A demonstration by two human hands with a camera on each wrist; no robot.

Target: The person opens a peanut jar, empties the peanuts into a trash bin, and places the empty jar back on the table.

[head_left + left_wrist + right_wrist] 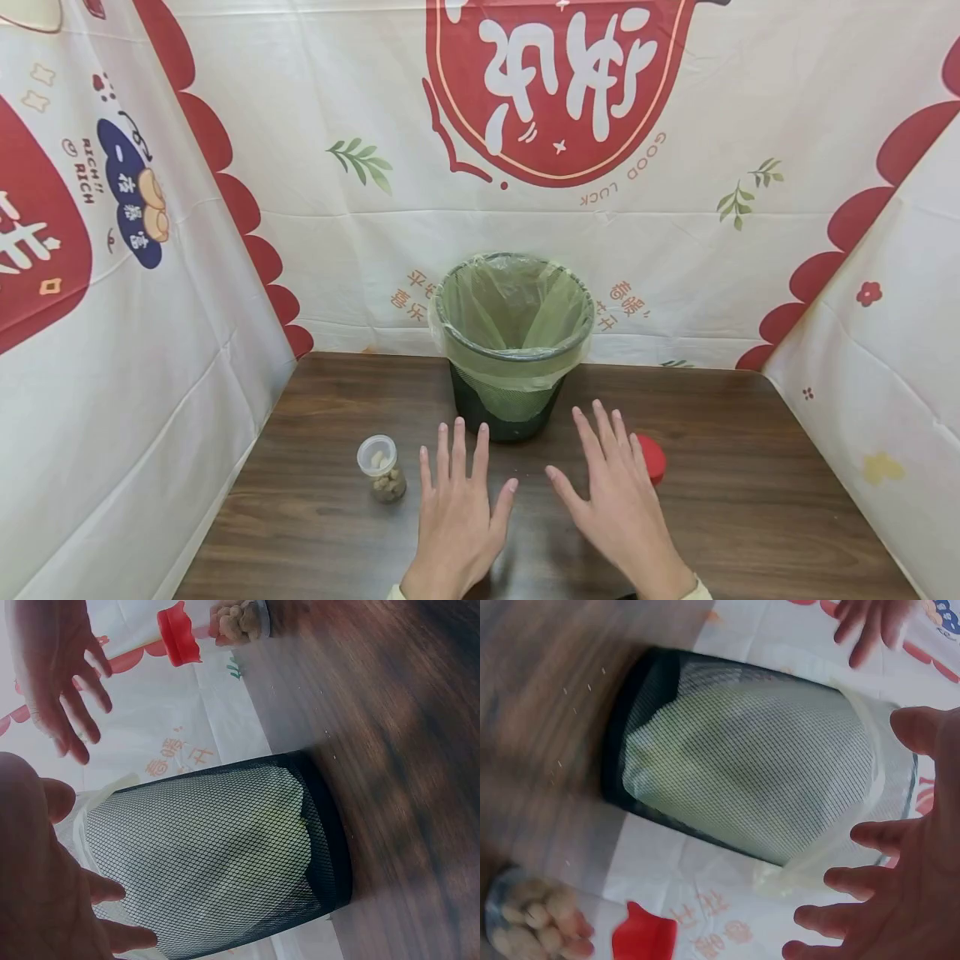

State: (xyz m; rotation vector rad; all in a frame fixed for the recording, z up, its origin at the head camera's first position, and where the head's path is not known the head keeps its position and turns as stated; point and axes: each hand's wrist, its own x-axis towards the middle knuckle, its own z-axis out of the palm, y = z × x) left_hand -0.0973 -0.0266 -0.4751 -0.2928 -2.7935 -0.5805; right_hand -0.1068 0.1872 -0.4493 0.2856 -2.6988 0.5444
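Two hands, the left hand [456,517] and the right hand [618,500], are hovering over the desk [757,500]; we are seeing both spreading their fingers and holding nothing. At twelve o'clock from them the mesh bin [750,761] is standing upright, its yellowish liner [517,367] lapping over the rim, probably to keep it from slipping in. A clear jar [384,473] is standing at ten o'clock from the left hand, a red-capped jar [570,922] at one o'clock from the right, both, we are judging, staying within easy reach.
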